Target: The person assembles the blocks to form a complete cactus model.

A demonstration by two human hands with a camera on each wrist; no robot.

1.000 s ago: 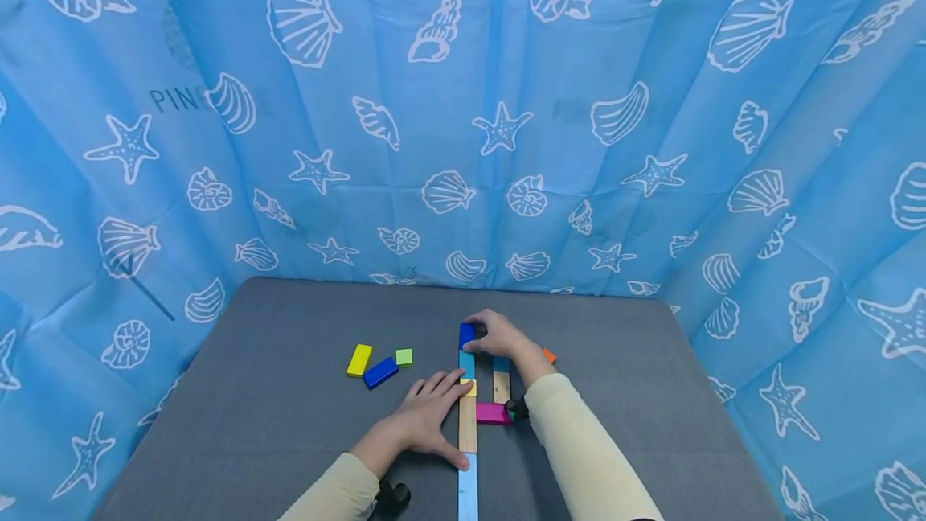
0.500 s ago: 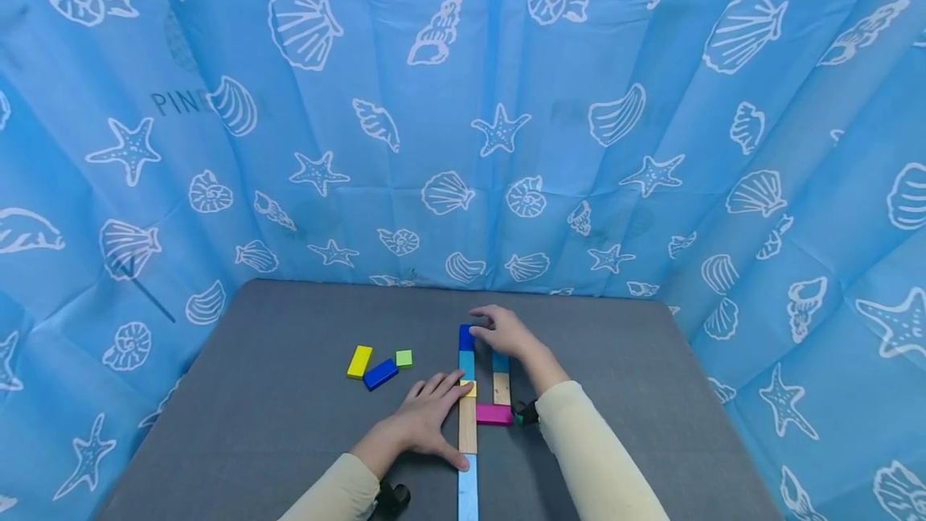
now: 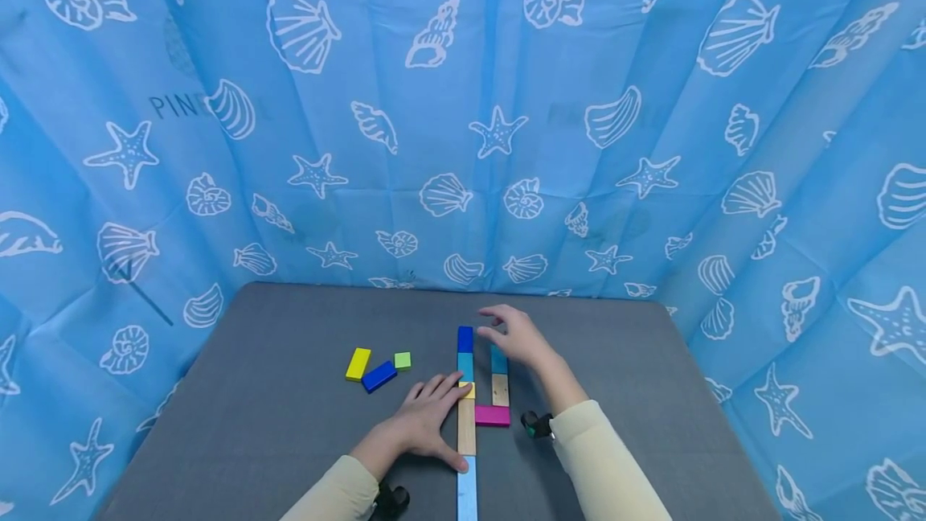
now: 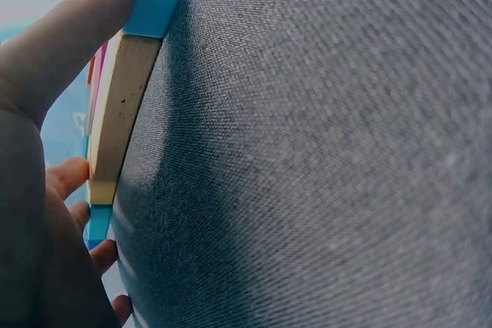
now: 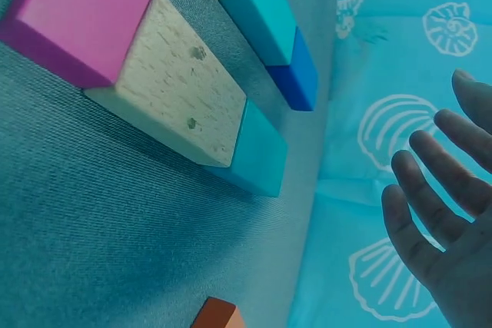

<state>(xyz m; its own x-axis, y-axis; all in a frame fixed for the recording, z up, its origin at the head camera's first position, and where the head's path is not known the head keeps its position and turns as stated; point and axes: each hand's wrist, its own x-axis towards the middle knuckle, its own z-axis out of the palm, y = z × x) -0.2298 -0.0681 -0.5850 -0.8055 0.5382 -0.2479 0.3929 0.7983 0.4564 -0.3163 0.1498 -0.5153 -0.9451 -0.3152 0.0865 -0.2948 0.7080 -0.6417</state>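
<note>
A straight row of blocks lies on the grey table: a dark blue block (image 3: 465, 339) at the far end, then a teal block (image 3: 465, 365), a small yellow block (image 3: 469, 395), a plain wooden block (image 3: 466, 428) and a light blue block (image 3: 468, 493). My left hand (image 3: 423, 424) rests along its left side, fingers spread, fingertips near the yellow block and thumb on the light blue one. Off the far end's right side, my right hand (image 3: 519, 336) hovers with loose fingers, holding nothing. A magenta block (image 3: 493, 416) joins the row to a second wooden block (image 3: 501, 390) and teal block (image 3: 499, 359).
Left of the row lie a loose yellow block (image 3: 358, 364), a blue block (image 3: 379, 376) and a light green cube (image 3: 402, 361). An orange-brown block (image 5: 217, 314) shows at the bottom of the right wrist view. A blue shell-patterned curtain (image 3: 391, 143) surrounds the table.
My right hand has let go of the dark blue block and drawn away to the right. The left hand stays in place on the row.
</note>
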